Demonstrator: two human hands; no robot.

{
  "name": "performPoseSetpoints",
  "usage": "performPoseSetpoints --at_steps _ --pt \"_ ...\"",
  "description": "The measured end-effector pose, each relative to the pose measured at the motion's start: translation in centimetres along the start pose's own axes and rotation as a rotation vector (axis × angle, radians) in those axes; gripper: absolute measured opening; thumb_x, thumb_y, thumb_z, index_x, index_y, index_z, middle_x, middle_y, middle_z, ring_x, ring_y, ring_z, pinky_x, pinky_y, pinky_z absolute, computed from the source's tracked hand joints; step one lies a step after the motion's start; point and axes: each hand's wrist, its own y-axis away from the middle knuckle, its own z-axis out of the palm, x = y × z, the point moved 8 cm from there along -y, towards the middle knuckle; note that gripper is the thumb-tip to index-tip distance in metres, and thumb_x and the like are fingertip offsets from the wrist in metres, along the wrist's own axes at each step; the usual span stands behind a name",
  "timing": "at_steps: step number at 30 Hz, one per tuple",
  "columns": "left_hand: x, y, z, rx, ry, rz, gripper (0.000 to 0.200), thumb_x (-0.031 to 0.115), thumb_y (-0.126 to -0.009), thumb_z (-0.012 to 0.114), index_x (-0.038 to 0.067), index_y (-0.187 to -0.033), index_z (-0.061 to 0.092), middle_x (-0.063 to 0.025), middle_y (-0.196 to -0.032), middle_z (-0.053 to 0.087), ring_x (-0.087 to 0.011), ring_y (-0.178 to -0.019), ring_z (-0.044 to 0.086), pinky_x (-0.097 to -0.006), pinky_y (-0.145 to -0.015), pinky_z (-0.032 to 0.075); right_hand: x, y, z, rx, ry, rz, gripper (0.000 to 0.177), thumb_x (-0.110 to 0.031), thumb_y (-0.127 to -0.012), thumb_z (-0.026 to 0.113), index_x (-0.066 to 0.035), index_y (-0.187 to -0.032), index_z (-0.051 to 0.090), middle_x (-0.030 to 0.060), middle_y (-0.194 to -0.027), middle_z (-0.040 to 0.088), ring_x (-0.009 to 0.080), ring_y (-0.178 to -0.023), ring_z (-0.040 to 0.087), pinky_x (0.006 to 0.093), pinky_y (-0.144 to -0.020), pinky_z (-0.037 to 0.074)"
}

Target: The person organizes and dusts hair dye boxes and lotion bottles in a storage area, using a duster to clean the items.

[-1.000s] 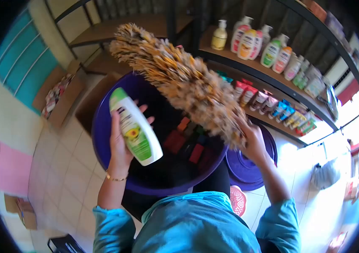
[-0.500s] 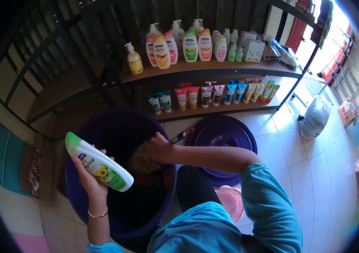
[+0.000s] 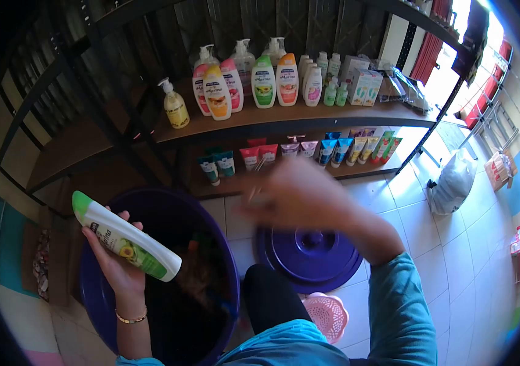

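Observation:
My left hand (image 3: 119,268) is wrapped round a white lotion bottle (image 3: 129,239) with a green cap and an avocado label, held tilted above a large purple bin (image 3: 232,268). My right hand (image 3: 299,192) is smeared by motion, raised between the bin and the lower shelf, above a purple lid (image 3: 309,259) on the floor. Its fingers cannot be made out. Inside the dark bin lies a brownish bristly thing (image 3: 196,277), partly in shadow.
A dark metal rack carries lotion bottles (image 3: 264,82) and a pump bottle (image 3: 174,107) on its upper shelf (image 3: 235,127), with tubes (image 3: 333,149) below. A pink basket (image 3: 326,314) lies by my leg; a grey plastic bag (image 3: 452,183) stands at the right.
My right hand has left the bristly brown thing in the bin and moved up and right towards the shelf. The bottle stays in my left hand. The view has shifted slightly.

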Motion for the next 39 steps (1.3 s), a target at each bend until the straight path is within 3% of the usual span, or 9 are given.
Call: performPoseSetpoints --at_steps 3,5,7,9,12,20,27,30,39 --pt "-1.7 -2.5 1.0 0.029 0.035 -0.028 0.048 0.049 -0.088 0.039 0.011 -0.116 0.046 -0.0092 -0.101 0.057 -0.021 -0.084 0.059 -0.0368 -0.069 0.051 13.4 -1.2 -1.8 0.224 -0.19 0.271 0.023 -0.007 -0.071 0.065 -0.004 -0.093 0.064 0.0048 -0.079 0.066 0.0133 -0.066 0.063 0.027 -0.062 0.051" --pt "-3.5 -3.8 2.1 -0.011 0.105 -0.071 0.049 0.049 -0.089 0.036 0.009 -0.115 0.046 -0.0124 -0.096 0.059 -0.0255 -0.083 0.06 -0.0371 -0.072 0.05 20.0 -1.9 -3.9 0.405 -0.095 0.254 0.02 -0.007 -0.07 0.065 -0.003 -0.09 0.065 0.008 -0.091 0.065 0.0149 -0.077 0.063 0.0281 -0.065 0.051" --pt "-5.4 -4.8 2.7 -0.036 0.147 -0.12 0.049 0.049 -0.089 0.036 0.009 -0.114 0.046 -0.0129 -0.095 0.059 -0.0266 -0.083 0.059 -0.0383 -0.074 0.049 25.5 -3.0 -5.5 0.438 -0.027 0.461 0.022 -0.009 -0.068 0.067 -0.004 -0.09 0.066 0.0099 -0.1 0.063 0.0184 -0.082 0.063 0.0301 -0.076 0.049" --pt "-6.7 -5.5 2.9 -0.045 0.163 -0.152 0.048 0.049 -0.088 0.037 0.008 -0.111 0.048 -0.0137 -0.093 0.059 -0.0279 -0.082 0.059 -0.0398 -0.074 0.048 28.1 -4.6 -7.6 0.503 0.161 0.357 0.03 -0.012 -0.067 0.069 -0.006 -0.095 0.064 0.0112 -0.105 0.06 0.022 -0.09 0.061 0.0318 -0.082 0.046" --pt "-8.4 -6.2 2.4 -0.07 0.133 -0.181 0.046 0.046 -0.085 0.04 0.008 -0.109 0.049 -0.0139 -0.093 0.057 -0.0301 -0.082 0.057 -0.0394 -0.071 0.048 30.6 -8.0 -9.2 0.494 0.187 0.341 0.044 -0.015 -0.063 0.072 -0.008 -0.104 0.061 0.0126 -0.109 0.058 0.0253 -0.1 0.056 0.0355 -0.088 0.042" --pt "-10.3 -7.0 1.2 -0.153 0.06 -0.205 0.043 0.028 -0.075 0.051 0.004 -0.11 0.047 -0.0159 -0.097 0.056 -0.03 -0.085 0.057 -0.0424 -0.074 0.048 40.2 -13.3 -3.7 0.008 0.208 0.411 0.056 -0.011 -0.052 0.077 -0.014 -0.106 0.06 0.0117 -0.105 0.059 0.0261 -0.096 0.057 0.0345 -0.084 0.045" --pt "-10.1 -6.3 0.7 -0.208 0.089 -0.222 0.046 0.026 -0.074 0.053 0.006 -0.114 0.044 -0.0148 -0.098 0.055 -0.0287 -0.088 0.056 -0.0421 -0.077 0.047 40.0 -11.6 -3.8 -0.089 -0.118 0.527 0.049 -0.007 -0.055 0.076 -0.01 -0.102 0.061 0.0068 -0.101 0.06 0.0218 -0.097 0.055 0.0342 -0.088 0.04" --pt "-10.3 -6.0 0.6 -0.214 0.094 -0.219 0.047 0.026 -0.074 0.052 0.008 -0.116 0.042 -0.0143 -0.097 0.055 -0.0283 -0.088 0.056 -0.0422 -0.077 0.048 37.7 -11.4 -3.8 -0.068 -0.114 0.407 0.046 -0.008 -0.056 0.076 -0.008 -0.099 0.059 0.0075 -0.097 0.061 0.0219 -0.092 0.056 0.0348 -0.084 0.041" --pt "-11.1 -5.6 1.8 -0.256 0.039 -0.221 0.043 0.027 -0.077 0.053 0.007 -0.114 0.045 -0.0168 -0.101 0.055 -0.0297 -0.091 0.056 -0.043 -0.075 0.049 36.5 -11.0 -2.6 0.079 -0.174 0.453 0.045 -0.013 -0.06 0.078 -0.004 -0.095 0.052 0.0127 -0.09 0.061 0.0189 -0.084 0.058 0.0313 -0.074 0.044"
